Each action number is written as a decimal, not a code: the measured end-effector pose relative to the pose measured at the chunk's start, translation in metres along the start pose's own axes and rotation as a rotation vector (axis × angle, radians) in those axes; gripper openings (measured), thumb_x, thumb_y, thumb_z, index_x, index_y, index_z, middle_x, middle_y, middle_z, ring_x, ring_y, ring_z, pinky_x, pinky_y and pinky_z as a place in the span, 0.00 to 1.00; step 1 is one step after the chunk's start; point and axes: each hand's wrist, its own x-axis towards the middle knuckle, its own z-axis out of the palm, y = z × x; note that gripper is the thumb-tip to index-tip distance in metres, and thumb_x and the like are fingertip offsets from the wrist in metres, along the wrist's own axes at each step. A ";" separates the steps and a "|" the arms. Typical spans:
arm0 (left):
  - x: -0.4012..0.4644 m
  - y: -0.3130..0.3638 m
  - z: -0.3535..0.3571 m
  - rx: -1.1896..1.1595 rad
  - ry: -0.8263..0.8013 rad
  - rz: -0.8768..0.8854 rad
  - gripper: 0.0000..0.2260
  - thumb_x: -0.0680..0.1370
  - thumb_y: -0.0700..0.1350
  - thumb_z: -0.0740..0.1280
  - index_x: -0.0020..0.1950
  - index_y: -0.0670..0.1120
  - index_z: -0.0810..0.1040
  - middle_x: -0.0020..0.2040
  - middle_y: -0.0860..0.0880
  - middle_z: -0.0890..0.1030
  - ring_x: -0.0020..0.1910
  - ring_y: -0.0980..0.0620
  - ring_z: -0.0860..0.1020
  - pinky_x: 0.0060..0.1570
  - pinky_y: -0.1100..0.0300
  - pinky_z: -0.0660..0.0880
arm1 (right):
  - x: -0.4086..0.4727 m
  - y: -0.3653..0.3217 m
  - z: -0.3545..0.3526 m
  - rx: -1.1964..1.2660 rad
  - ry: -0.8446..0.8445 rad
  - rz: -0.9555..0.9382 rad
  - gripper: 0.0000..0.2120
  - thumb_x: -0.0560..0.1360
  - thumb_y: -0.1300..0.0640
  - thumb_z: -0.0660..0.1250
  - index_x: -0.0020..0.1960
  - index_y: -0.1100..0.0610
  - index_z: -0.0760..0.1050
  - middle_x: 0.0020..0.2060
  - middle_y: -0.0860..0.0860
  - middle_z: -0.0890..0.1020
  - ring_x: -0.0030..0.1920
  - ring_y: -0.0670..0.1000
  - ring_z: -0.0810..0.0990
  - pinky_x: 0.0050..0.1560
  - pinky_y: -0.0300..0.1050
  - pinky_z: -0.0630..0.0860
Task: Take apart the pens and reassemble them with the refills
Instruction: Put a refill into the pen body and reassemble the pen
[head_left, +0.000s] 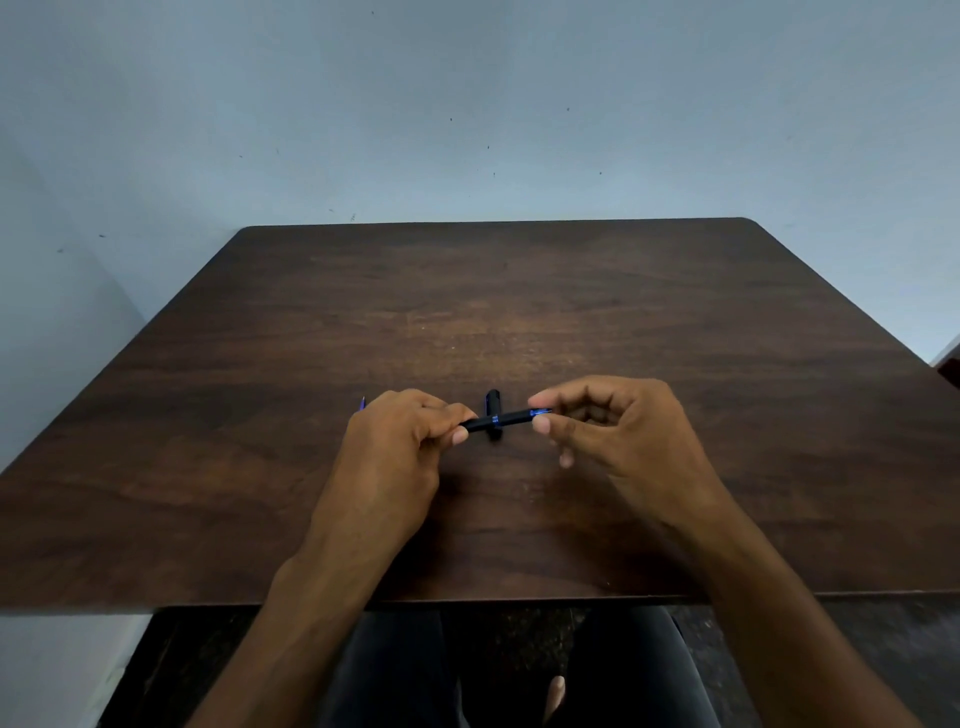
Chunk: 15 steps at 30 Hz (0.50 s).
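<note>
A black pen (501, 419) with blue rings is held level just above the dark wooden table (519, 312). My left hand (402, 447) grips its left end with curled fingers. My right hand (608, 431) pinches its right, blue-tipped end between thumb and forefinger. Behind the pen a short black pen part (493, 402) lies on the table, pointing away from me. A small blue tip (362, 402) pokes out past the far side of my left hand; the rest of it is hidden.
The table runs up to a pale blue wall (467, 104) at the back. Its near edge (519, 600) is just above my lap. A wall stands close on the left.
</note>
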 end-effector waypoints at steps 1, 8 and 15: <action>0.000 0.001 0.000 0.007 -0.010 -0.002 0.08 0.74 0.38 0.70 0.47 0.48 0.85 0.38 0.50 0.84 0.39 0.50 0.78 0.40 0.54 0.76 | 0.000 0.000 0.000 -0.031 0.014 -0.007 0.06 0.72 0.61 0.76 0.49 0.56 0.85 0.32 0.48 0.85 0.27 0.46 0.80 0.35 0.38 0.78; -0.001 0.003 0.002 0.017 -0.052 -0.038 0.10 0.76 0.39 0.69 0.52 0.50 0.84 0.43 0.53 0.83 0.45 0.51 0.77 0.44 0.55 0.75 | -0.001 0.000 0.002 -0.153 0.050 -0.032 0.11 0.75 0.48 0.72 0.39 0.54 0.83 0.29 0.52 0.83 0.26 0.46 0.79 0.32 0.44 0.79; -0.003 0.004 0.005 -0.003 -0.070 -0.065 0.10 0.76 0.38 0.69 0.54 0.48 0.84 0.47 0.51 0.83 0.50 0.52 0.78 0.48 0.69 0.68 | -0.001 0.000 0.007 -0.293 0.060 -0.030 0.20 0.78 0.41 0.65 0.34 0.53 0.80 0.28 0.52 0.83 0.31 0.54 0.82 0.36 0.52 0.82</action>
